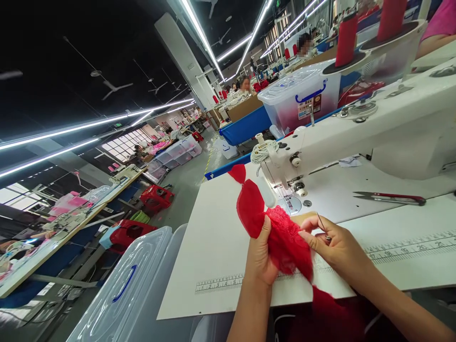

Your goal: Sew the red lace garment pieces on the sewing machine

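A white sewing machine [374, 123] stands at the right on a white worktable [213, 237], whose near edge carries a printed ruler strip [409, 248]. Red-handled thread snips [390, 197] lie on the table just near of the machine's arm. Two red thread cones [346, 38] stand on a rack behind the machine, at the far right. A clear plastic bin with a blue handle [301, 97] sits beyond the machine, and another clear lidded bin [131, 289] sits at the near left, beside the table. Across the aisle on the left are a red plastic stool [156, 197] and further worktables. Seated people work in the far rows under long ceiling light strips [199, 28].
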